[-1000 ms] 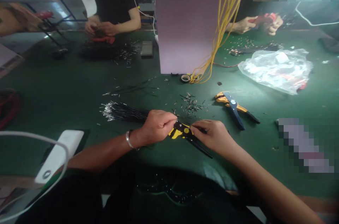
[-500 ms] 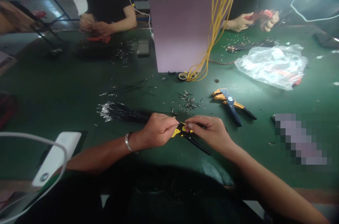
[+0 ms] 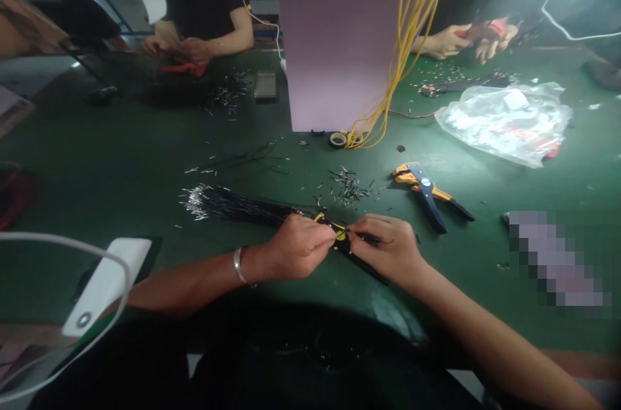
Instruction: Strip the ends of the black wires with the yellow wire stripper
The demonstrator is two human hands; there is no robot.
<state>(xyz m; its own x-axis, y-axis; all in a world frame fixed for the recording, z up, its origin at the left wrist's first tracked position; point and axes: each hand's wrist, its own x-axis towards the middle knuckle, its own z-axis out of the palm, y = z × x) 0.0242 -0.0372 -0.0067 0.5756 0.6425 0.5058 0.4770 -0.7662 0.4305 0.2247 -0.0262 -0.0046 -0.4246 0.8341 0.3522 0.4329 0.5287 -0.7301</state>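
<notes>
A yellow-and-black wire stripper (image 3: pixel 343 240) is held low over a green worktop (image 3: pixel 121 151), its black handles angled down and to the right, toward the wearer's body. The tool's yellow head is gripped between both hands, with the fingers of the left hand (image 3: pixel 298 247) curled closed around it from one side and the right hand (image 3: pixel 388 248) clenched against it from the other. A thin dark wire appears to pass between the right fingers, but it is too small and too hidden to be told for certain. A silver bangle (image 3: pixel 239 264) is worn on the left wrist. Just left of the hands, a bundle of black wires (image 3: pixel 228 204) lies on the worktop, its bright stripped ends fanned outward. Short cut wire pieces (image 3: pixel 350 189) are scattered just beyond the tool. A second wire stripper (image 3: pixel 427 193), orange and dark blue, lies to the right. Farther off are a roll of tape (image 3: pixel 338 139), yellow cables (image 3: pixel 407 28) hanging beside a mauve panel (image 3: pixel 334 35), and a crumpled clear plastic bag (image 3: pixel 504 122). Across the worktop, a co-worker's hands (image 3: pixel 179 48) are held over a red-handled tool, and another co-worker's hands (image 3: pixel 466 38) are seen at the upper right.
</notes>
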